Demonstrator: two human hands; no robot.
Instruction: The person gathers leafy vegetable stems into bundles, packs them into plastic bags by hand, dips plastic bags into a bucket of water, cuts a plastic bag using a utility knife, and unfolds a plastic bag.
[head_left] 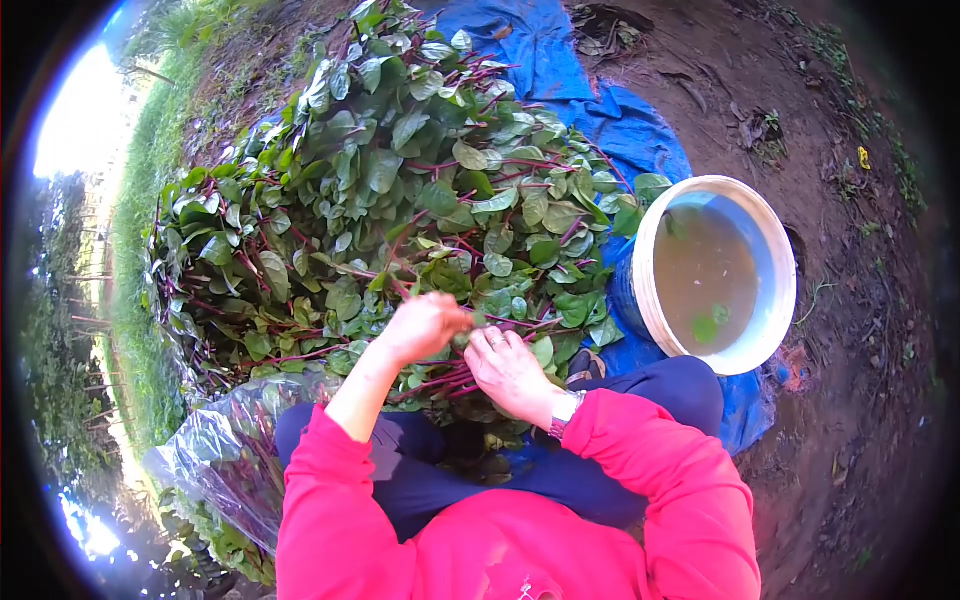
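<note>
Leafy greens with purple-red stems, like Malabar spinach (380, 170), lie in a big heap before my crossed legs. My left hand (425, 327) is closed, slightly smeared by motion, over the near edge of the heap. A leafy stem (402, 287) seems to run up out of its grip. Close beside it, my right hand (508, 374), with a ring and a wristwatch (566, 412), is closed around a bunch of purple stems (445, 383) that stick out to the left. Its fingertips are partly hidden among the leaves.
A white bucket (648, 270) of murky water with a few floating leaves stands at my right. Blue tarp (630, 140) lies under the heap. A clear plastic bag (235, 445) with stems sits at my left. Brown soil (850, 330) stretches to the right, grass (150, 300) to the left.
</note>
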